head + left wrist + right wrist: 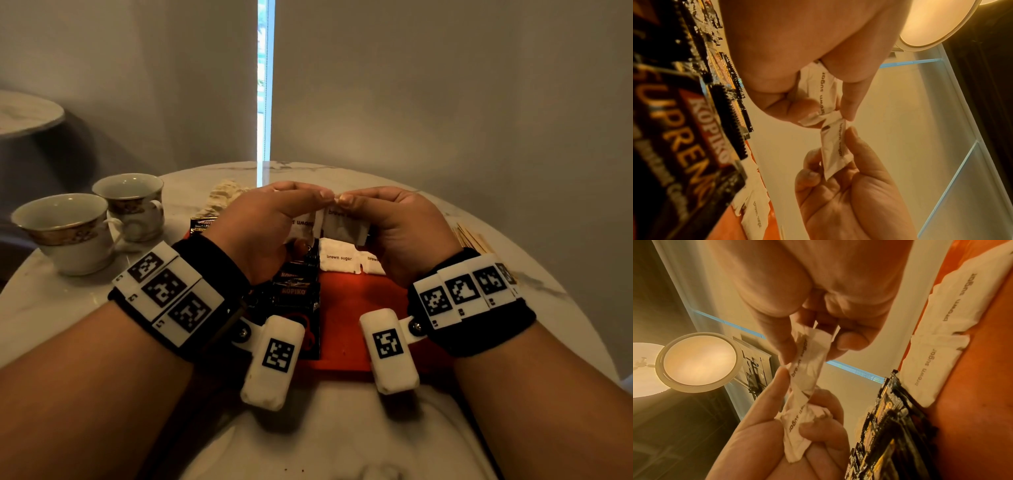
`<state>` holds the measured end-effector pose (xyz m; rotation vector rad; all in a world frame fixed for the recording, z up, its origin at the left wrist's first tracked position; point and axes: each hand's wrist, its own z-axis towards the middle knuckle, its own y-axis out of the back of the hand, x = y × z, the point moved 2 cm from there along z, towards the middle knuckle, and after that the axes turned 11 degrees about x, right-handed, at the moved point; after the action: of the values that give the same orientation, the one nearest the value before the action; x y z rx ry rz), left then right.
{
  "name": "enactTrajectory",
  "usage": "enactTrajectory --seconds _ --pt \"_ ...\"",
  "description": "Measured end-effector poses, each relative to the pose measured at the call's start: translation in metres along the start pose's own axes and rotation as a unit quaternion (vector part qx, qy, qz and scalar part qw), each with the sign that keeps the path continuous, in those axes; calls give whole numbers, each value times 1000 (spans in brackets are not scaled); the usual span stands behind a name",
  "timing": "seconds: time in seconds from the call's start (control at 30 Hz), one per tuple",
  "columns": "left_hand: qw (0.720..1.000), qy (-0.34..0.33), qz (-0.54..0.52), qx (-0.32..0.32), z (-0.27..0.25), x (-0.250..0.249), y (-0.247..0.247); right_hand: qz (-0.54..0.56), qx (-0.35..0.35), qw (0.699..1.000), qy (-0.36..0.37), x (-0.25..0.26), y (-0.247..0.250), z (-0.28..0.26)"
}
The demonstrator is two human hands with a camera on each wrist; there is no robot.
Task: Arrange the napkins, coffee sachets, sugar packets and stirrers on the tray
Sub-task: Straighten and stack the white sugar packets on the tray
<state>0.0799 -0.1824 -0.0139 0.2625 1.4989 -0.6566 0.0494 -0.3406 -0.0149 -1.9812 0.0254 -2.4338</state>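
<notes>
My two hands hold a strip of two joined white "brown sugar" packets in the air above the red tray (359, 308). The left hand (310, 202) pinches the left packet (303, 224); the right hand (354, 202) pinches the right packet (346, 226). Their thumbs meet at the seam, where the strip (807, 363) looks twisted. More sugar packets (339, 260) lie at the tray's far side, beside a row of black Kopiko coffee sachets (294, 291). Wooden stirrers (472, 240) lie on the table to the right, and crumpled napkins (226, 195) lie beyond the left hand.
Two gold-rimmed white cups (68, 229) (132, 202) stand at the left of the round marble table (513, 284). One coffee sachet (203, 224) lies off the tray near the cups. A wall and a curtain gap rise behind the table.
</notes>
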Motion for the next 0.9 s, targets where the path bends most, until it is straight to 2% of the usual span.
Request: enactTrajectory --seconds 0.1,0.43,0.6,0.9 --pt "999 -10 -31 -3 -1 -2 -2 -20 -8 1000 -4 4 6 -1" --pt "999 -13 -33 -26 1 -1 4 -15 -16 1000 -15 11 22 0" --pt "999 -13 -27 -29 0 -2 4 28 -7 999 -18 11 18 -2" --pt "999 -25 -30 -35 -1 -3 3 5 10 1000 -23 9 11 -3"
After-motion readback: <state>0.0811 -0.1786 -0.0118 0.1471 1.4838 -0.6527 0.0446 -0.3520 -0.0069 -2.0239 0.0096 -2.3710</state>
